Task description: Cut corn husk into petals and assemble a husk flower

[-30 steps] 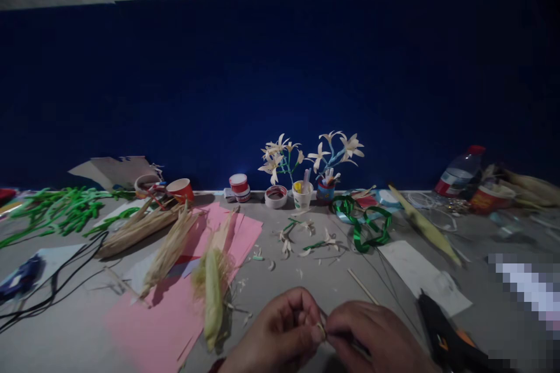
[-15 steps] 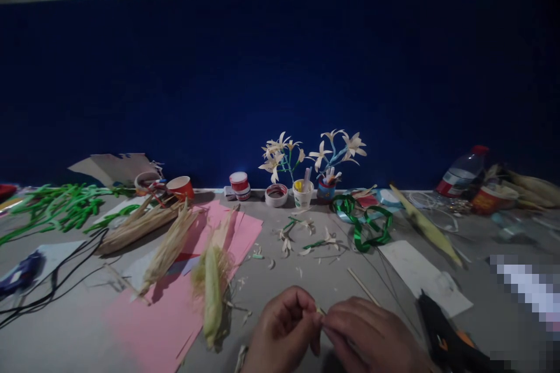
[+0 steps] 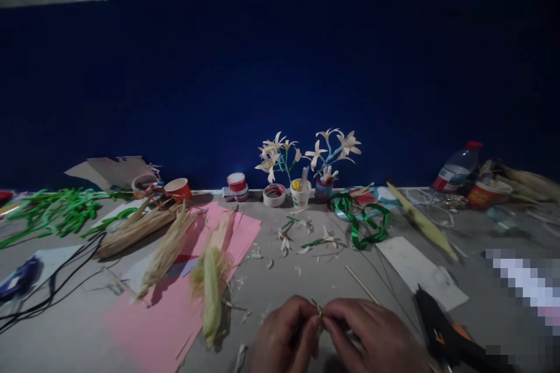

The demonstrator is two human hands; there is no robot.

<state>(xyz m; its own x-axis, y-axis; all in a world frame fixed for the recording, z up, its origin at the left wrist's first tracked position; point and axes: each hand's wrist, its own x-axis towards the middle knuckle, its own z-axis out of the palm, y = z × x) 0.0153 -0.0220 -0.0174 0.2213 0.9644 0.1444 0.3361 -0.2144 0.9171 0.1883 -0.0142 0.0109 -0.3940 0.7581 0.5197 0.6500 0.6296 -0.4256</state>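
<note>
Low in the middle of the view, my left hand point(image 3: 286, 332) and my right hand point(image 3: 370, 329) meet, fingertips pinched together. Between them they hold a small pale yellow-green strip point(image 3: 319, 310), mostly covered by the fingers; it looks like corn husk. A thin pale stick point(image 3: 362, 284) lies just beyond my right hand. Farther off are small white husk flowers on green stems point(image 3: 321, 240). To the left of my hands a green corn ear in its husk point(image 3: 212, 297) rests on pink paper point(image 3: 144, 326).
A black glue gun point(image 3: 441, 326) lies right of my right hand, near a white card point(image 3: 422, 271). Green ribbon point(image 3: 367, 227) is coiled behind. Finished flowers stand in a paper cup point(image 3: 300, 193). Dry husks point(image 3: 168, 250) and green pipe cleaners point(image 3: 65, 210) spread leftward.
Both hands have drawn level, with the left slightly lower and the fingertips closer around the strip. The strip's tip now points up between them. The view has shifted slightly.
</note>
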